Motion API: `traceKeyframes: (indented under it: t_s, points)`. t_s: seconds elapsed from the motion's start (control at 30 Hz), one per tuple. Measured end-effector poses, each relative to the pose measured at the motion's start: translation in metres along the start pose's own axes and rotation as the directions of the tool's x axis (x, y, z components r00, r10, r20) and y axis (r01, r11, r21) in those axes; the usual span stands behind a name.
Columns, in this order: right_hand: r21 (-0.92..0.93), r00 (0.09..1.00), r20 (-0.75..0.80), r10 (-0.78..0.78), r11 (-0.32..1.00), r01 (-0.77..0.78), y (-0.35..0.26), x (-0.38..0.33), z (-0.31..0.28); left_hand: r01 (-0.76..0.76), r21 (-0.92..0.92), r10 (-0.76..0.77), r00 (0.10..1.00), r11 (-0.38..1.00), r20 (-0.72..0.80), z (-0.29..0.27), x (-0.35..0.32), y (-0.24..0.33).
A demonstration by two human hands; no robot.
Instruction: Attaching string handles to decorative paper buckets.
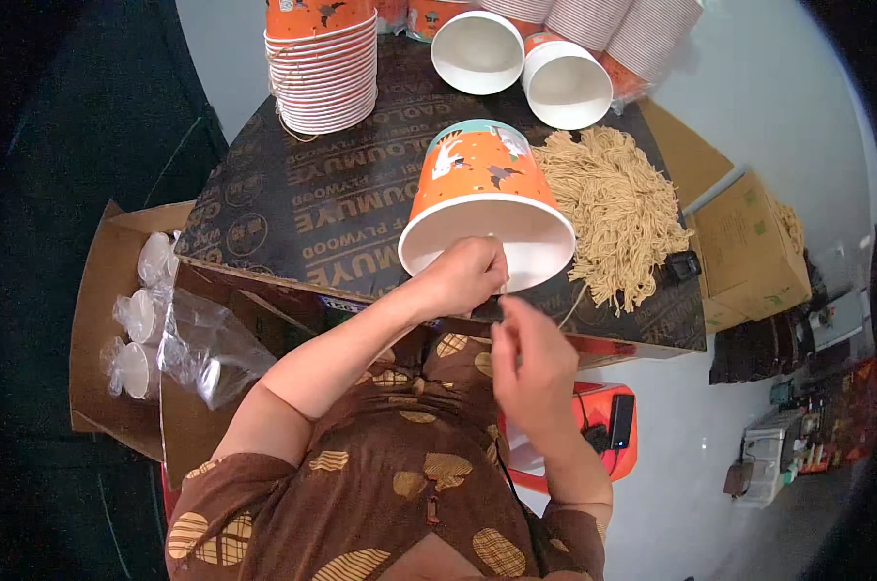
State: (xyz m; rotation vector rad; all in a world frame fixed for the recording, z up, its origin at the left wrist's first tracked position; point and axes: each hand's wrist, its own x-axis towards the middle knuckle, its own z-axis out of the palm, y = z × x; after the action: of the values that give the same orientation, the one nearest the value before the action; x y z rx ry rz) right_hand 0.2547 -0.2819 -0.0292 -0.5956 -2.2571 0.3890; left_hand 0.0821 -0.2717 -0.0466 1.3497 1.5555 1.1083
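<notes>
Paper bucket (pixel 479 172), one, orange with a teal band and printed white and dark figures; lies on its side near the front edge of the surface (pixel 307 247), white mouth toward the person. Left hand (pixel 467 274): fingers curled tightly inward, in front of the bucket's mouth at the lower rim; a small pale bit shows by the fingertips, too small to identify. Right hand (pixel 537 366): fingers partly bent, just below the left hand, blurred; whether it holds anything cannot be told. Cords (pixel 617 208), tan, one loose heap, right of the bucket. Bucket stack (pixel 322 89), one, orange and white, at the far left. Markings: pale block lettering in repeated rows, plus circular emblems, across the dark surface; small green print on the cardboard box (pixel 743 257) to the right.
</notes>
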Motion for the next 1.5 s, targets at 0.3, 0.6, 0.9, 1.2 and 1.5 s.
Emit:
traceKeyframes:
  t_s: [0.3, 0.6, 0.9, 1.2, 1.5]
  points:
    - [0.05, 0.894, 0.233, -0.382, 0.923, 0.381, -0.021, -0.024, -0.013, -0.072, -0.155, 0.084, 0.993, 0.985, 0.077, -0.009, 0.001, -0.015]
    - [-0.093, 0.964, 0.007, 0.264, 0.961, -0.262, 0.043, 0.009, 0.034, -0.016, -0.175, 0.049, 0.981, 0.985, 0.189, -0.011, -0.001, -0.009]
    - [-0.112, 0.973, 0.004, 0.229, 0.967, -0.227, 0.051, 0.011, 0.043, -0.035, -0.191, 0.068, 0.983, 0.981, 0.171, -0.011, 0.001, -0.015]
    - [0.116, 0.977, -0.002, 0.215, 0.97, -0.214, 0.054, -0.003, 0.049, 0.026, -0.244, 0.021, 0.982, 0.969, 0.187, -0.014, 0.003, -0.01]
    - [-0.081, 0.967, -0.25, 0.036, 0.995, -0.058, 0.046, 0.005, 0.041, -0.043, -0.22, 0.093, 0.97, 0.975, 0.225, -0.017, 0.002, -0.017]
